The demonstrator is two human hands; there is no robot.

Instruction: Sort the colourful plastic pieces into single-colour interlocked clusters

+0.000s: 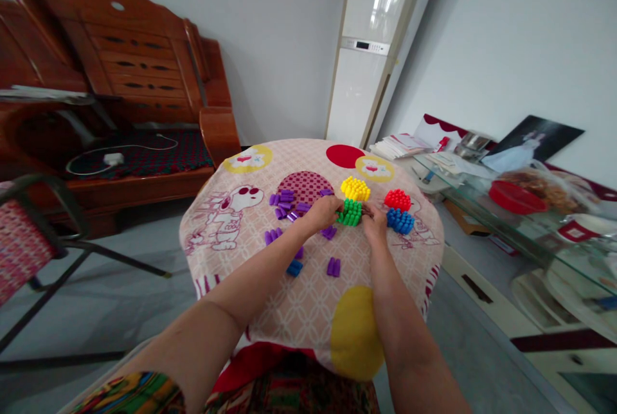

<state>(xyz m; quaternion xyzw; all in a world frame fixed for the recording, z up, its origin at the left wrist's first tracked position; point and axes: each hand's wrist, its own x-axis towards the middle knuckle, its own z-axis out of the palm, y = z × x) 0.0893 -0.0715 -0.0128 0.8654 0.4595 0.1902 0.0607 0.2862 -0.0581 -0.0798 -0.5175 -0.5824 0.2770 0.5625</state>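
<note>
A cluster of green plastic pieces (pixel 351 213) stands on the cloth-covered round table (pixel 289 311). My left hand (pixel 326 211) grips it from the left and my right hand (pixel 374 216) from the right, the fingers of both closed in at its sides. The fingertips are partly hidden. Just behind is a cluster of yellow pieces (pixel 355 188). To the right of my right hand sit a red cluster (pixel 398 199) and a blue cluster (pixel 400 221). Loose purple pieces (pixel 288 195) lie scattered around my left hand and forearm, some hidden beneath it.
A blue piece (pixel 294 267) and a purple pair (pixel 333 267) lie nearer me. Right of the table, a glass-topped cabinet (pixel 486 208) carries papers, a red bowl (pixel 515 198) and bags. A metal-framed chair (pixel 72 234) and a wooden bench (pixel 139 67) stand left.
</note>
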